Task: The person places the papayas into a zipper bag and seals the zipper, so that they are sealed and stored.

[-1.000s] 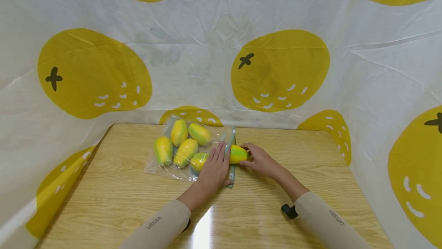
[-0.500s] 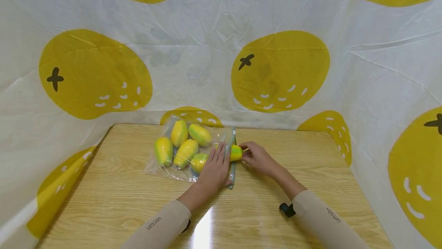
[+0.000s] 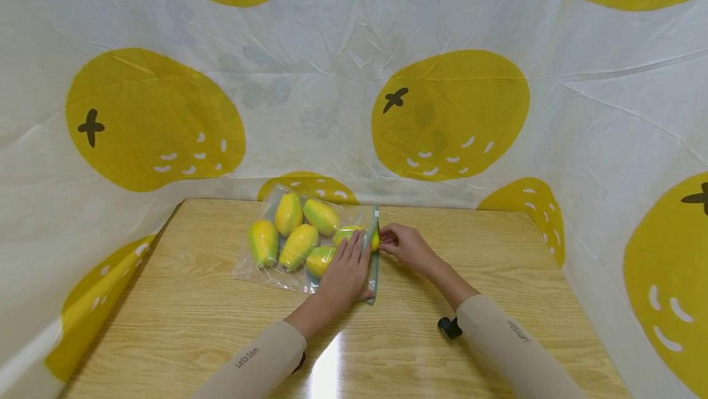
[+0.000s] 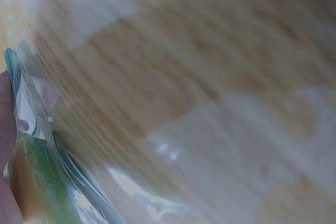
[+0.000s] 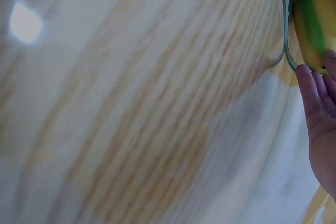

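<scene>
A clear zip bag (image 3: 356, 211) lies flat on the table, its green-edged mouth (image 3: 374, 276) facing right. Several yellow-green papayas (image 3: 298, 246) are inside. One more papaya (image 3: 344, 236) lies in the mouth, mostly within the bag, its end at the zip edge. My left hand (image 3: 344, 273) rests on the bag beside the mouth with straight fingers, covering part of this papaya. Fingertips of my right hand (image 3: 409, 248) touch the papaya's outer end. The right wrist view shows those fingers (image 5: 310, 90) fairly straight against the papaya's tip (image 5: 315, 35).
The wooden table (image 3: 470, 245) carries the bag near its back edge. A white curtain (image 3: 310, 122) with yellow fruit prints encloses the back and both sides. A bright reflection lies on the table in front of my left forearm.
My right hand has moved left, pushing the papaya through the mouth into the bag. Its fingers earlier held the papaya's end more fully. My left hand has stayed on the bag.
</scene>
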The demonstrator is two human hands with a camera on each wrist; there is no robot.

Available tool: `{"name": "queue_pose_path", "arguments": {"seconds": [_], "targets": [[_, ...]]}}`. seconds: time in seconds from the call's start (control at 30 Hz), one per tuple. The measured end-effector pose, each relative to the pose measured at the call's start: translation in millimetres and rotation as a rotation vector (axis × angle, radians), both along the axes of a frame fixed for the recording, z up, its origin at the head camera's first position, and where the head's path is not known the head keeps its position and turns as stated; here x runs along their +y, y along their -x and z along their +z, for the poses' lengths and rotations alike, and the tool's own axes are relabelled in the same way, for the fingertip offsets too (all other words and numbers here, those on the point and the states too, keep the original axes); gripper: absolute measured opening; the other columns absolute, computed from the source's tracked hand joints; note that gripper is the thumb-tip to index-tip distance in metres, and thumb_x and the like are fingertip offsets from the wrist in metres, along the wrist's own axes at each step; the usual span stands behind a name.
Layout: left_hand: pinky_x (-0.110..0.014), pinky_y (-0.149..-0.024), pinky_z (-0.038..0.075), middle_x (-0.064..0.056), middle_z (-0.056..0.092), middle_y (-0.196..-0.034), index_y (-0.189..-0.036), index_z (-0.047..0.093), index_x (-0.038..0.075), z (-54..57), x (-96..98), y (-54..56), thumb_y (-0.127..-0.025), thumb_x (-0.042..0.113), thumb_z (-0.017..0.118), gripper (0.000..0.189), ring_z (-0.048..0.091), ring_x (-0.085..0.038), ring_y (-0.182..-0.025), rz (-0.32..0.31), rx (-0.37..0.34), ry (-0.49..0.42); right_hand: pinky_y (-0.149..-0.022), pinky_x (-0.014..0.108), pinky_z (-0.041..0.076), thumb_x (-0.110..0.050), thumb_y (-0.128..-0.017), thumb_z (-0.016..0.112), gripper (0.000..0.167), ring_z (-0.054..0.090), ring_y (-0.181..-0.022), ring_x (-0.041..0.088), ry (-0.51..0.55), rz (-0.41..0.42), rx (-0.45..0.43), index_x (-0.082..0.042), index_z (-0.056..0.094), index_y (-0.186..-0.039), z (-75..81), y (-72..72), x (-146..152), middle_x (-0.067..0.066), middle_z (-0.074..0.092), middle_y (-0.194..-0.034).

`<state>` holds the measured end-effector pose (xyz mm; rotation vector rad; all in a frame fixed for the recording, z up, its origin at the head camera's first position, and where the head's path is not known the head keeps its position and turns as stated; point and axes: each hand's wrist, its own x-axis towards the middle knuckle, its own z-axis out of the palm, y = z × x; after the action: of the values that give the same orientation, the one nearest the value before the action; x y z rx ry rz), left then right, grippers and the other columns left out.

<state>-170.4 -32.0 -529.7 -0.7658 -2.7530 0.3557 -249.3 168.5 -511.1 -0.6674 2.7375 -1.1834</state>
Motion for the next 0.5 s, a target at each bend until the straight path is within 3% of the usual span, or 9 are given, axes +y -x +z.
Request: {"name": "queue_pose_path", "arguments": {"seconds": [0.5], "targets": [[-0.047, -0.129, 0.022, -0.026, 0.016, -0.17, -0.162, 0.022, -0.003, 0.0, -1.2, 0.4, -0.075, 0.084, 0.065, 0.13, 0.017, -0.037, -0.159, -0.019, 0.009, 0.002, -0.077, 0.032, 0.061, -0.017, -0.092, 0.078, 0.019, 0.072, -0.086, 0.016, -0.047, -0.08, 0.063, -0.003, 0.072, -0.104, -1.4, 13.5, -3.9, 0.006, 0.076, -0.095]]}}
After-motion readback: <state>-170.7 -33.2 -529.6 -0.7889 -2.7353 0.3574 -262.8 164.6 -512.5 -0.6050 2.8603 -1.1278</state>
